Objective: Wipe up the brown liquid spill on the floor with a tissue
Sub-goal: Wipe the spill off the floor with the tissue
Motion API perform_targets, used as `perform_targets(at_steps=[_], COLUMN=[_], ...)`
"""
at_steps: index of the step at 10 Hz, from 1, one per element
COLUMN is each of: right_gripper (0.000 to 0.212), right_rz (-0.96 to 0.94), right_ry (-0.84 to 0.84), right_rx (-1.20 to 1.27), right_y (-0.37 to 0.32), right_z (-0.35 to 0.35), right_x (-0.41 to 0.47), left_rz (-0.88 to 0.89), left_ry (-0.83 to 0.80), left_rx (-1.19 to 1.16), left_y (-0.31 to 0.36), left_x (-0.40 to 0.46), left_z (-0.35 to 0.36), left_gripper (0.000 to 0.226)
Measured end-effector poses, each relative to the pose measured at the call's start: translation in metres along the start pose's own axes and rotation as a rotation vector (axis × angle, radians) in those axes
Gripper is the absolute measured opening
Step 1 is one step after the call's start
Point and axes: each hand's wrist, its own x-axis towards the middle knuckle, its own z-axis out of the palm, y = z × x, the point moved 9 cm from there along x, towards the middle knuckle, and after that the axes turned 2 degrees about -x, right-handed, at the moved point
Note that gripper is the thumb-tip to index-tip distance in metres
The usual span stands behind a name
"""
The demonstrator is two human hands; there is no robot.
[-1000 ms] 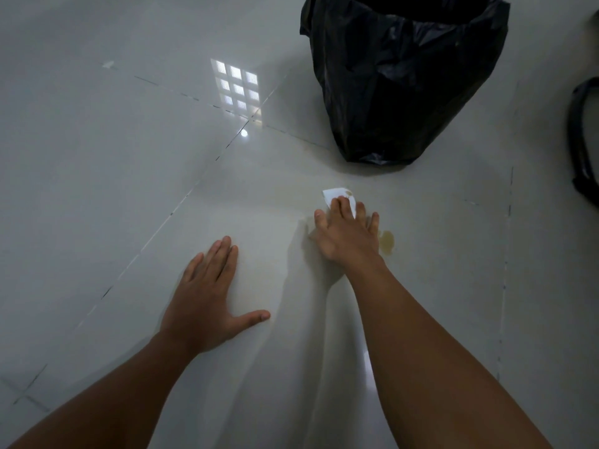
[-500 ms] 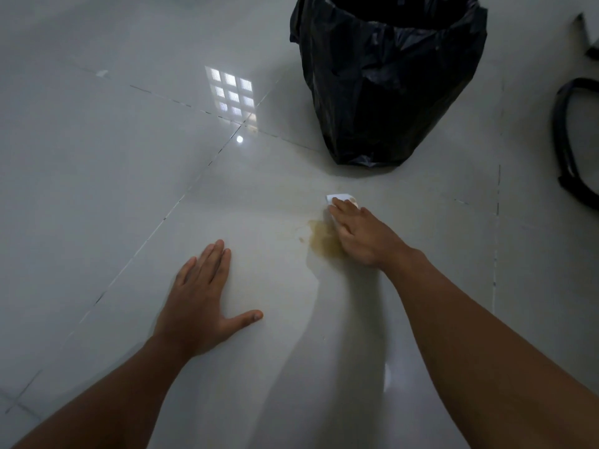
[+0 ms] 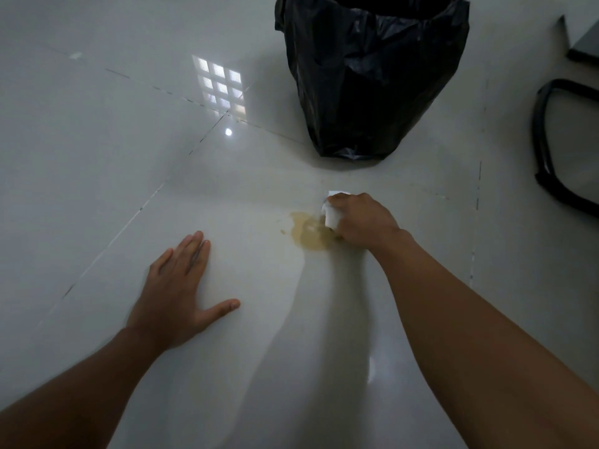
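Observation:
A brown liquid spill [image 3: 308,233] lies as a small puddle on the pale glossy floor tiles, with a tiny drop to its left. My right hand [image 3: 359,220] is closed around a white tissue [image 3: 333,215], which pokes out between the fingers at the puddle's right edge. The hand rests on the floor just right of the spill. My left hand [image 3: 176,293] lies flat on the tile, fingers spread, well to the left and nearer to me.
A bin lined with a black plastic bag [image 3: 369,76] stands just beyond the spill. A black curved frame [image 3: 544,150] sits at the right edge, with a dark flat object [image 3: 583,47] above it. Dark grout lines cross the tiles.
My right hand slid rightward off the spill and curled from flat into a fist around the tissue. The puddle, covered a second ago, now shows. The left hand stayed planted.

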Motion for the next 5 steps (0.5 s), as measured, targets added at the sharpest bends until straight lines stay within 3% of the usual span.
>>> perform_targets(at_steps=[1,2,4,5], right_gripper=[0.044,0.047,0.03,0.035], right_rz=[0.083,0.12,0.224,0.271], right_ry=[0.031,0.097,0.189,0.166], right_rx=[-0.024,-0.04,0.05,0.122], right_y=[0.024,0.041,0.049,0.045], right_z=[-0.003,-0.005,-0.003,0.007], right_x=[-0.008,-0.019,-0.047,-0.058], left_rz=[-0.005,-0.007,-0.011,-0.015], left_ry=[0.01,0.014,0.025,0.026], left_rx=[-0.007,-0.015,-0.024,-0.024], left_y=[0.0,-0.001,0.0,-0.001], left_x=[0.0,-0.002,-0.002,-0.002], left_z=[0.0,-0.001,-0.001,-0.001], left_gripper=[0.107,0.105,0.102,0.101])
